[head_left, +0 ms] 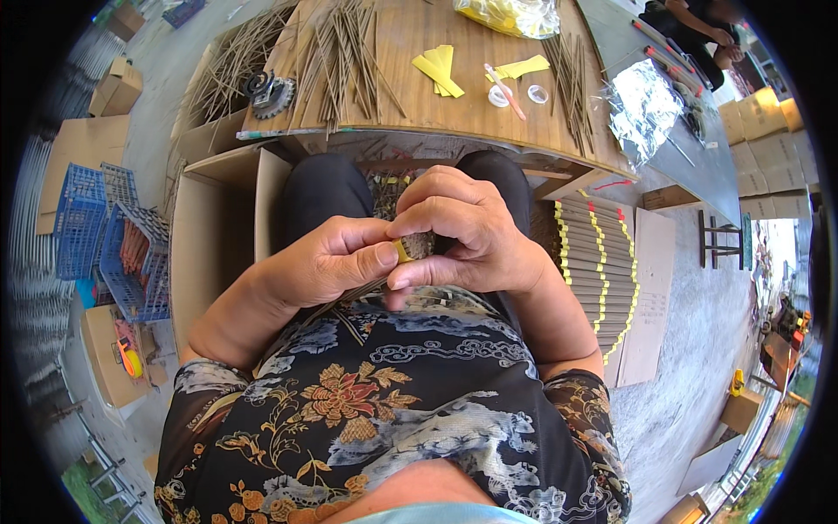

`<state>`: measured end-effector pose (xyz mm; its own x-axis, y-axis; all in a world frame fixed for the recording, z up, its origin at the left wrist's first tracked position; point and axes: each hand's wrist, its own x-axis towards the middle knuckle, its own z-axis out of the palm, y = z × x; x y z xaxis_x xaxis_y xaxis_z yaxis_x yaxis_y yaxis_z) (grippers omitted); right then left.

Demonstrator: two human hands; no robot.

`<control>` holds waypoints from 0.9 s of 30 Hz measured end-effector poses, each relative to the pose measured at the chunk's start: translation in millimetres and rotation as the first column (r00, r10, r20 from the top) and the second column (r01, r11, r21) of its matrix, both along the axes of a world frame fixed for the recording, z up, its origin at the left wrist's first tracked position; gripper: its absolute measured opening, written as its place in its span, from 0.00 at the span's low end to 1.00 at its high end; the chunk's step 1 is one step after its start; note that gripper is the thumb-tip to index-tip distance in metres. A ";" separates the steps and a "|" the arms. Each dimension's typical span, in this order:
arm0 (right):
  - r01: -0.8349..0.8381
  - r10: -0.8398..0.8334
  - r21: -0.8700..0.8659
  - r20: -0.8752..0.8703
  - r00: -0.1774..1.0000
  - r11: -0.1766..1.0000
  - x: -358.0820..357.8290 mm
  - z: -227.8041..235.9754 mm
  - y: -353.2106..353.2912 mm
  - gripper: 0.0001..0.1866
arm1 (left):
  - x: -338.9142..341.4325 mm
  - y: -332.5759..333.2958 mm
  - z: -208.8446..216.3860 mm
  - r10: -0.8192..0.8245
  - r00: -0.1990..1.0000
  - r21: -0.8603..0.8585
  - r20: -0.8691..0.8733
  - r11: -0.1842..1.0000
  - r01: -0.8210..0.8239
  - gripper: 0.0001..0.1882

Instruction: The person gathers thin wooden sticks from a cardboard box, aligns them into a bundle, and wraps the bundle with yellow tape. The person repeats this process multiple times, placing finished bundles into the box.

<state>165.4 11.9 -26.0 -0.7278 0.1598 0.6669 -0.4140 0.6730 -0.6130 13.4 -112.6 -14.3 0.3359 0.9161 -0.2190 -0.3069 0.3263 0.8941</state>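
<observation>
Close to my lap, both hands meet around the end of a bundle of thin brown sticks [419, 244]. A yellow paper strip [402, 251] wraps the bundle's near-left side. My left hand [345, 253] presses the strip with its thumb, fingers closed on the bundle. From the other side my right hand [480, 229] curls its fingers over the bundle, thumb beneath. Most of its length is hidden by my hands. On the wooden table [401, 113] ahead lie loose brown sticks [345, 65], yellow paper strips [438, 72] and a small white round container [500, 95] with a pinkish stick across it.
Finished-looking bundles with yellow bands [602, 262] lie stacked at my right. An open cardboard box [218, 227] stands by my left knee, with blue crates [131, 253] farther left. Crumpled foil [644, 105] covers part of a grey table. Another person [703, 31] sits far right.
</observation>
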 end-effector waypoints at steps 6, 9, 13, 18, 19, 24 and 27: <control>0.064 -0.063 -0.013 0.046 0.997 0.998 0.3 -6.8 15.6 0.20 | 4.3 14.5 -3.0 0.095 0.995 -0.056 -0.010 0.994 -0.095 0.14; 0.085 -0.086 -0.406 0.017 0.996 0.910 5.5 -10.7 36.6 0.20 | 2.8 27.5 2.5 0.185 0.978 0.027 -0.098 0.983 -0.183 0.15; 0.819 -0.743 -0.145 0.356 0.567 0.556 20.2 -58.3 135.2 0.29 | -8.6 50.1 7.1 0.390 0.921 0.130 0.008 0.913 -0.387 0.19; 0.863 -0.829 0.311 0.525 0.193 0.398 20.3 -113.0 177.9 0.28 | -18.0 88.7 16.3 0.492 0.866 0.182 0.090 0.847 -0.500 0.17; 0.865 -0.780 0.261 0.590 0.210 0.429 17.3 -115.5 180.9 0.26 | -18.2 94.4 22.8 0.489 0.867 0.207 0.096 0.842 -0.498 0.16; 0.909 -0.770 -0.106 0.498 0.399 0.402 20.5 -115.6 186.4 0.21 | -19.8 120.1 49.1 0.478 0.876 0.382 0.057 0.800 -0.462 0.14; 0.943 -0.836 0.121 0.506 0.211 0.311 22.2 -97.8 176.8 0.24 | -22.3 141.1 52.8 0.446 0.881 0.425 0.160 0.774 -0.469 0.15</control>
